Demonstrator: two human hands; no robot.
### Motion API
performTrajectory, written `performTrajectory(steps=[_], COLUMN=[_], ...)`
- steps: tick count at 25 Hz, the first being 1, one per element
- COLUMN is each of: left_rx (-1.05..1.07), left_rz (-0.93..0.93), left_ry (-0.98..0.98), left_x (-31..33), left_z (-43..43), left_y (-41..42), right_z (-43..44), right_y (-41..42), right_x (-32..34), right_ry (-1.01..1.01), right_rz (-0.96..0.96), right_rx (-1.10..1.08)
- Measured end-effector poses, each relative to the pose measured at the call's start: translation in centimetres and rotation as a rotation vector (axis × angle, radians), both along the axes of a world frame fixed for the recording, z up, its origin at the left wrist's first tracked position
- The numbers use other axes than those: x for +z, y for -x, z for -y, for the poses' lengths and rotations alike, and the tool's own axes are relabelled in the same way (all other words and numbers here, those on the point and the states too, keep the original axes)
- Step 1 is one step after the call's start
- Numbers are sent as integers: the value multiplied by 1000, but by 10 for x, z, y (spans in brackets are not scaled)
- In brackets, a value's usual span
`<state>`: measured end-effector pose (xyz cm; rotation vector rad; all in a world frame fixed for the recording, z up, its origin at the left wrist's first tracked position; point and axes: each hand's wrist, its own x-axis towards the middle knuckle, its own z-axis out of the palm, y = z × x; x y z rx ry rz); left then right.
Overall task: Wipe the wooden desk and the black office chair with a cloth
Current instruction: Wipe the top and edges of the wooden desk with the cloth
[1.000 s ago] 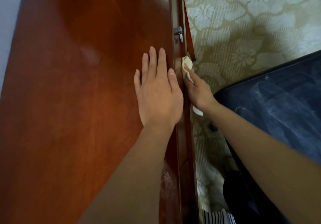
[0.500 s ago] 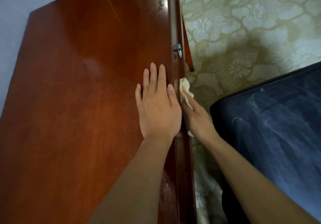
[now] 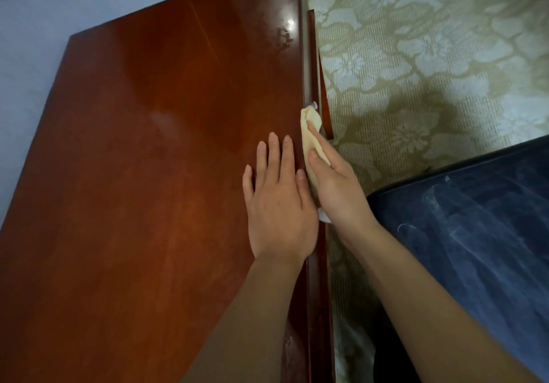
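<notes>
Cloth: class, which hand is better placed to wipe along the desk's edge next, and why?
Right. The right hand grips the cloth against the desk edge; the left hand lies flat on top, empty.

Glossy desk (image 3: pixel 148 204), cream cloth (image 3: pixel 310 127) at edge, dusty chair (image 3: pixel 475 234)

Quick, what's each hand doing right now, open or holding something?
Left hand: open, flat on the wooden desk.
Right hand: holding the cloth against the desk's edge.
</notes>
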<state>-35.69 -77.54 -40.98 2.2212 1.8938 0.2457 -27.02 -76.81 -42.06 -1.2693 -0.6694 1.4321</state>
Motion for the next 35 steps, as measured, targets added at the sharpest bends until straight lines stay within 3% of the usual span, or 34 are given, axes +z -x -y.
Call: performTrajectory(steps=[8,14,20,23,28,35], left_rx=[3,-6,-37,-15,-6,-55], left_rz=[4,-49,-32,62,100,70], left_ry=[14,24,29,43,-183,-71], left_x=[6,4,4,8,19,13], left_z=[-1,-4,-6,-6,-52,-171], left_y=[0,1,1,1,-1,-24], right_z=[-70,-27,-10,-25,-89,-209], right_y=[-13,-11,-13,-11,-24,-55], right_x=[23,28,23,13,12,21], right_ry=[77,51,23,-15,-55,-20], right_rz=[193,215,429,579,737,791], right_rx=[35,159,243,221,223,244])
